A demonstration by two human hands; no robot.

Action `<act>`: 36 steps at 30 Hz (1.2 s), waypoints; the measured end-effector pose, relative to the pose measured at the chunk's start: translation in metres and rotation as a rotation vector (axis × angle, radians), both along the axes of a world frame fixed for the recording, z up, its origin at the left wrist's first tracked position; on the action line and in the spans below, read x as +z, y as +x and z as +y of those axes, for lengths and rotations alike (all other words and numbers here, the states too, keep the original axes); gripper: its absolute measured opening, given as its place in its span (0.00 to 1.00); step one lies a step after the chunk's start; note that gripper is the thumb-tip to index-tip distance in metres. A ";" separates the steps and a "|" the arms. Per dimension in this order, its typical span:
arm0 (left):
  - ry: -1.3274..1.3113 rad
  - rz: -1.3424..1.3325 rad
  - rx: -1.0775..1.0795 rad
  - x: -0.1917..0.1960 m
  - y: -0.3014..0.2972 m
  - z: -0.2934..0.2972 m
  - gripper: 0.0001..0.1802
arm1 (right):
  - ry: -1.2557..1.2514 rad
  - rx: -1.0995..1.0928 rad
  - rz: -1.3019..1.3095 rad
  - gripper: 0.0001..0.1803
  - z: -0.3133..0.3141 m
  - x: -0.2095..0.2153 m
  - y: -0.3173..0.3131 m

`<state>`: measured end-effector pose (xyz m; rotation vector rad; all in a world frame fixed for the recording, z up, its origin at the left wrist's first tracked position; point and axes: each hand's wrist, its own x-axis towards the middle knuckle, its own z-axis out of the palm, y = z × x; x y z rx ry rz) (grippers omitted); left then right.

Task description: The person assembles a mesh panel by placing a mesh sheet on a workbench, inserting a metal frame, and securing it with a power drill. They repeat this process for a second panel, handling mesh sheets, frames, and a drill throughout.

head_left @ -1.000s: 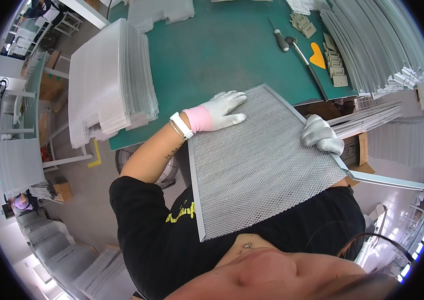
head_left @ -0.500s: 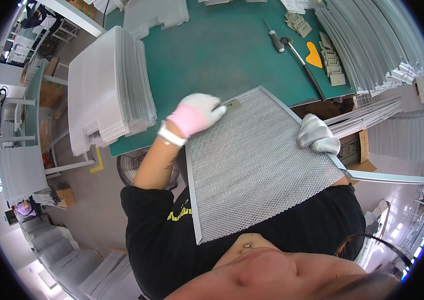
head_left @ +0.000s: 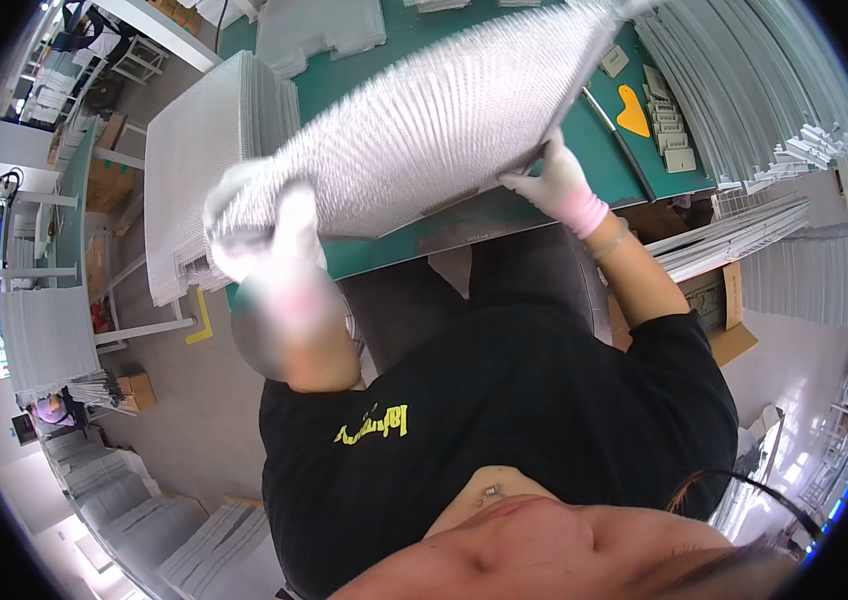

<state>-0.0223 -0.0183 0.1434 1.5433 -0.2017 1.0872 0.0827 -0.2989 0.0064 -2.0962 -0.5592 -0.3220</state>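
A silver mesh filter panel (head_left: 424, 120) is raised over the green table (head_left: 384, 252), tilted and blurred by motion. My left hand (head_left: 294, 225), in a white and pink glove, grips its left end, the thumb on the near side and the fingers around the edge. At the panel's near right edge, my right hand (head_left: 556, 188) holds on with the thumb along the rim; most of its fingers are hidden behind the panel. A hammer (head_left: 621, 145) lies on the table to the right, its head covered by the panel.
Stacked mesh sheets (head_left: 199, 150) stand at the table's left. Beyond the hammer lie a yellow scraper (head_left: 632, 112) and several small metal plates (head_left: 679, 158). Long metal strips (head_left: 744, 90) are piled at the far right, above a strip bundle (head_left: 744, 232) and a cardboard box (head_left: 737, 330).
The panel has risen from my lap and the table edge, turning and tilting away over the table. My left hand has moved left to its end; my right hand has shifted left and gripped the near edge.
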 end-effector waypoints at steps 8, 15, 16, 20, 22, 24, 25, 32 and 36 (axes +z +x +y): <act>-0.014 -0.001 0.085 -0.004 0.025 0.007 0.19 | -0.009 0.115 0.198 0.33 -0.005 0.014 0.017; 0.097 0.018 0.135 0.000 0.022 0.021 0.12 | 0.568 0.206 0.013 0.09 -0.008 0.128 0.041; 0.072 0.005 0.089 0.001 0.019 0.018 0.13 | 0.583 0.173 -0.058 0.08 -0.001 0.123 0.037; 0.192 -0.084 -0.104 0.015 0.014 -0.015 0.11 | 0.756 0.165 -0.063 0.13 -0.007 0.113 0.036; 0.100 -0.030 -0.056 0.011 0.010 -0.018 0.10 | 0.772 0.189 -0.069 0.11 -0.008 0.113 0.029; 0.037 0.027 -0.034 0.010 0.007 -0.012 0.10 | 0.626 0.162 -0.086 0.12 -0.009 0.114 0.023; 0.041 0.020 -0.065 0.007 0.006 -0.005 0.10 | 0.727 0.216 -0.110 0.14 0.000 0.117 0.017; 0.051 -0.019 -0.060 0.000 0.005 0.000 0.11 | 0.739 0.587 -0.351 0.61 -0.007 0.157 0.031; 0.049 -0.029 -0.076 -0.002 0.006 0.008 0.10 | 0.701 0.354 -0.439 0.73 0.002 0.163 0.032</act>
